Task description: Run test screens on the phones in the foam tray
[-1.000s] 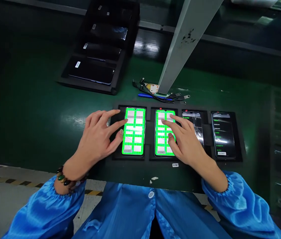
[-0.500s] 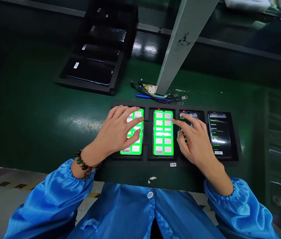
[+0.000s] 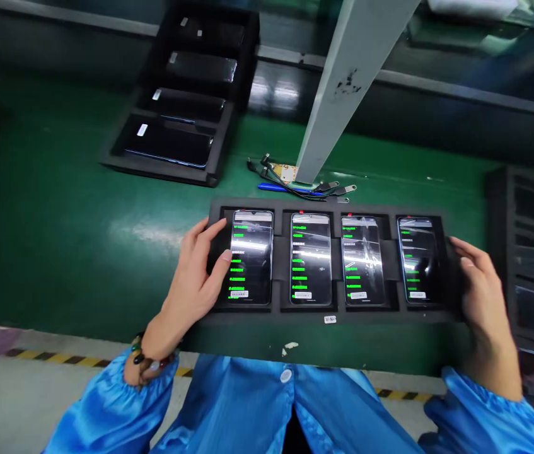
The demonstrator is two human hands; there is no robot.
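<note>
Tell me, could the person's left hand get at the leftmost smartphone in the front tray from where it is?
Probably yes: the left hand is at the left end of the dark tray, its thumb close beside the leftmost smartphone, and nothing seems to cover the screen.

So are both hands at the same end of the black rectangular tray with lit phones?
No, the left hand and right hand are at opposite ends of the black rectangular tray.

Left hand (image 3: 193, 274) spread, right hand (image 3: 485, 295) curled, well apart.
</note>
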